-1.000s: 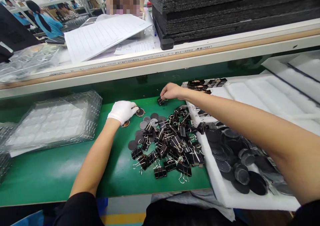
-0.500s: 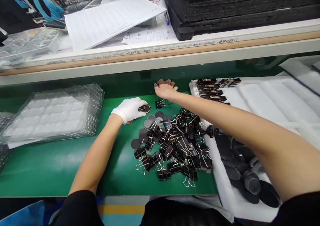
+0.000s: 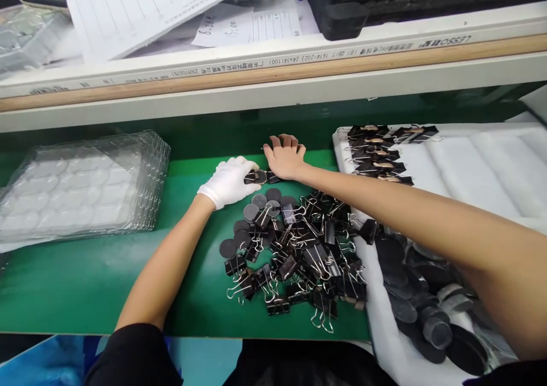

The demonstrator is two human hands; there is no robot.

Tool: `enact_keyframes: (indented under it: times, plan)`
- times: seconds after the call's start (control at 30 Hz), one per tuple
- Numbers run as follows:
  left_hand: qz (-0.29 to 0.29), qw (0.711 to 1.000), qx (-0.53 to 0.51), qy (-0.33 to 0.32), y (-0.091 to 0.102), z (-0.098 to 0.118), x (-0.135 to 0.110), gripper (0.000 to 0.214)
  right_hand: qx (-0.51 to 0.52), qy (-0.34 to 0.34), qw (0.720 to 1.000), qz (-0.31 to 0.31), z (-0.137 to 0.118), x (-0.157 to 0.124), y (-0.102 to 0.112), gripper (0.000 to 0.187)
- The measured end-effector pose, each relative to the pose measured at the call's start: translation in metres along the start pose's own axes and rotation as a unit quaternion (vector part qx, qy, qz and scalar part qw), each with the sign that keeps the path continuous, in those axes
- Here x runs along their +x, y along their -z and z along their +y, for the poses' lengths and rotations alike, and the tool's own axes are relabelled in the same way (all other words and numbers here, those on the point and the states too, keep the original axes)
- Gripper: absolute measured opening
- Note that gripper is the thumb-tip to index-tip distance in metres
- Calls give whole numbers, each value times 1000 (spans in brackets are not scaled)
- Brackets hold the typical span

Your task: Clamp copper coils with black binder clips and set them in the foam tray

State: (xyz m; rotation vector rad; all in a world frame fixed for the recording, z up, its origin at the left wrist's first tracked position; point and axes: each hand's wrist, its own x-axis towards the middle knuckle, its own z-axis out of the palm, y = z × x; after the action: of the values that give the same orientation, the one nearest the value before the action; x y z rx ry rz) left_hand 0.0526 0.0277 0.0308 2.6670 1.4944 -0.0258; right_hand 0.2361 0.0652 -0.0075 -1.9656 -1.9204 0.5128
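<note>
My left hand (image 3: 228, 181) wears a white glove and its fingers are closed on a small round dark disc (image 3: 257, 176) on the green mat (image 3: 85, 272). My bare right hand (image 3: 285, 155) lies just beside it, palm down with fingers spread, covering a black binder clip (image 3: 272, 177) at its heel. A heap of black binder clips (image 3: 299, 249) with several dark discs (image 3: 250, 212) lies in front of both hands.
A stack of clear plastic blister trays (image 3: 81, 186) sits at the left. A white foam tray (image 3: 461, 169) at the right holds clipped pieces (image 3: 376, 152) at its far end and dark discs (image 3: 427, 312) near me. A shelf rail (image 3: 273, 84) with papers (image 3: 162, 4) runs above.
My right hand let go of a clip, opened and reached farther back, then settled flat next to the gloved hand. The view tilted down and nearer.
</note>
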Motion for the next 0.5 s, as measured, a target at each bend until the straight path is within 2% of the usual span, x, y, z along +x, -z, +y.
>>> enact_keyframes:
  times: [0.23,0.5]
  plan:
    - [16,1000,-8,-17,-7,-3,6,46,18,-9,1000,0,5,9,-6,58]
    - [16,999,-44,-5,-8,0,5,45,25,-9,999,17,12,11,-13,56]
